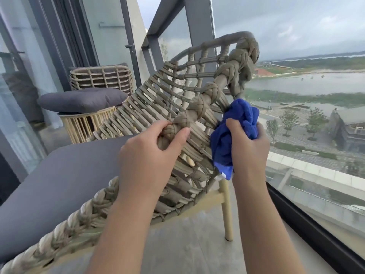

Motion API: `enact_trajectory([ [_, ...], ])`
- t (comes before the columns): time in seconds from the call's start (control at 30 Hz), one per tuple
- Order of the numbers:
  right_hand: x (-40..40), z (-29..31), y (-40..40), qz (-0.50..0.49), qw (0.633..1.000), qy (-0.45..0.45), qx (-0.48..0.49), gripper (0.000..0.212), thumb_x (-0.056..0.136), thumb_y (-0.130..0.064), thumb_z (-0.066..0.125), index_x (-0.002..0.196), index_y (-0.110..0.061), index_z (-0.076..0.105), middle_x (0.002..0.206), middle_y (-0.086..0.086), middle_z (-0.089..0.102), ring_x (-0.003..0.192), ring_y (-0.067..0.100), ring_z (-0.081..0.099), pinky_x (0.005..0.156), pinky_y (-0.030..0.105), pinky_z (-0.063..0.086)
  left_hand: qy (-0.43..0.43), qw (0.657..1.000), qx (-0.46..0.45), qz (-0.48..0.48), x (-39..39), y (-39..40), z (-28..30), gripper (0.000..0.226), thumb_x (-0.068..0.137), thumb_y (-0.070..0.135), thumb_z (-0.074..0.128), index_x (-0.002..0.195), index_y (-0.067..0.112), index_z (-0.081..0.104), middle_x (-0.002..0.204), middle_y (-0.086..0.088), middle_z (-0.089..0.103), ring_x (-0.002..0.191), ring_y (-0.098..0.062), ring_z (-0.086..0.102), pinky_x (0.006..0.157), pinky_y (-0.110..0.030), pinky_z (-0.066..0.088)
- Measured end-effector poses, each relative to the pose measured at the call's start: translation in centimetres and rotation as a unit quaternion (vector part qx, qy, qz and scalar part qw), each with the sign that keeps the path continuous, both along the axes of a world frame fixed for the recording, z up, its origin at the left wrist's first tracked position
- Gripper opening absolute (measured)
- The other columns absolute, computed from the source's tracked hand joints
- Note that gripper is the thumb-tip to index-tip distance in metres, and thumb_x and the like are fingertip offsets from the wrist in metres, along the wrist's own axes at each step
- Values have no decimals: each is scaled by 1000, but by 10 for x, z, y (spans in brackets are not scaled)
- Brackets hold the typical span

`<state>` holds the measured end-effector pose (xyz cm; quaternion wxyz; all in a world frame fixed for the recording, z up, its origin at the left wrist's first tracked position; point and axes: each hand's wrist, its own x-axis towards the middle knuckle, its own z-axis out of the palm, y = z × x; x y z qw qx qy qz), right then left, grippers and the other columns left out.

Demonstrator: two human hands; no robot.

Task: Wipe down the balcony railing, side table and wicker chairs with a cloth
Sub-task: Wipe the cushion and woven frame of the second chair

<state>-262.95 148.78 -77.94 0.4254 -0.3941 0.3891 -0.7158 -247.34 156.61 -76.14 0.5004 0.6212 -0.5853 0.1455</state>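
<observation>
A wicker chair (177, 91) with a braided rim and a grey seat cushion (65, 175) fills the middle of the view. My left hand (150, 153) grips the braided rim of its side. My right hand (248, 147) holds a bunched blue cloth (233, 133) against the outer side of the chair's weave, just below the rim. A second wicker chair (102, 78) stands farther back on the left. In front of it is a slatted side table (85, 123) with a grey cushion (83, 99) lying on top. The grey metal railing (169, 18) runs behind the chairs.
A glass balustrade panel (316, 175) with a dark bottom frame closes the balcony on the right. Sliding glass doors (23, 76) line the left side. The near chair's pale leg (227, 214) stands on the grey tiled floor (187, 244).
</observation>
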Motion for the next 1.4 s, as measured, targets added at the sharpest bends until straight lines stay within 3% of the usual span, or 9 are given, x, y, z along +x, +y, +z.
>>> enact_trajectory([
  [0.1, 12, -9, -4, -28, 999, -32, -20, 39, 81, -32, 79, 116, -34, 62, 99, -13, 69, 85, 7, 67, 88, 39, 58, -2, 1000, 12, -19, 2, 1, -4, 52, 91, 73, 53, 122, 34, 70, 89, 18, 73, 87, -7, 69, 79, -36, 60],
  [0.4, 58, -20, -3, -94, 986, -87, -104, 27, 68, -41, 69, 90, -36, 53, 106, 12, 65, 100, 39, 61, 90, 60, 54, -15, 999, -34, -16, 6, -9, -11, 37, 94, 67, 55, 104, 36, 71, 80, 17, 68, 81, -1, 61, 65, -21, 44],
  [0.57, 61, -22, -2, -83, 988, -70, -110, 37, 64, -45, 67, 96, -31, 53, 104, 7, 61, 96, 38, 60, 88, 61, 54, -55, 997, 14, -45, 17, 2, -15, 37, 92, 63, 58, 123, 42, 63, 90, 32, 63, 87, -2, 59, 71, -15, 38],
  [0.7, 59, -19, 0, -84, 988, -64, -111, 49, 61, -49, 64, 104, -30, 53, 107, 5, 61, 102, 37, 61, 91, 61, 54, -54, 998, -3, -30, 14, 8, -23, 53, 91, 61, 60, 142, 48, 52, 103, 30, 61, 104, -4, 54, 83, -28, 39],
  [0.83, 41, -24, -8, -42, 993, -45, -96, 31, 69, -32, 69, 97, -32, 55, 103, 8, 67, 81, 28, 66, 79, 48, 59, -54, 998, -3, -20, 12, 8, -25, 60, 89, 63, 59, 146, 46, 51, 113, 25, 64, 108, -4, 55, 83, -27, 38],
  [0.97, 22, -22, -9, -44, 991, -64, -108, 22, 84, -15, 70, 99, -25, 58, 70, -19, 59, 61, 9, 56, 64, 28, 49, -47, 998, -20, -23, 14, 11, -24, 55, 88, 64, 60, 139, 44, 57, 96, 31, 56, 94, 7, 42, 74, -23, 38],
  [1.13, 3, -25, -11, -8, 993, -112, -41, 17, 91, -14, 67, 106, -20, 62, 70, -8, 62, 57, 9, 57, 46, 14, 44, -14, 1000, 2, -1, 20, 11, -31, 55, 83, 77, 53, 121, 40, 65, 92, 20, 65, 86, -7, 56, 67, -28, 41],
  [1.27, 12, -35, -11, 57, 997, -56, -21, 22, 91, -25, 70, 107, -36, 60, 90, -11, 66, 79, 10, 63, 63, 26, 50, -40, 999, -1, 4, 20, 14, -32, 63, 87, 77, 42, 135, 41, 58, 85, 31, 52, 88, -7, 50, 66, -26, 38],
  [1.4, 13, -33, -12, 34, 998, -49, -30, 15, 90, -23, 69, 101, -31, 61, 87, -6, 62, 70, 11, 55, 56, 21, 48, -58, 998, -2, 4, 21, 16, -33, 63, 89, 76, 38, 139, 41, 56, 84, 25, 57, 80, -10, 57, 62, -19, 37],
])
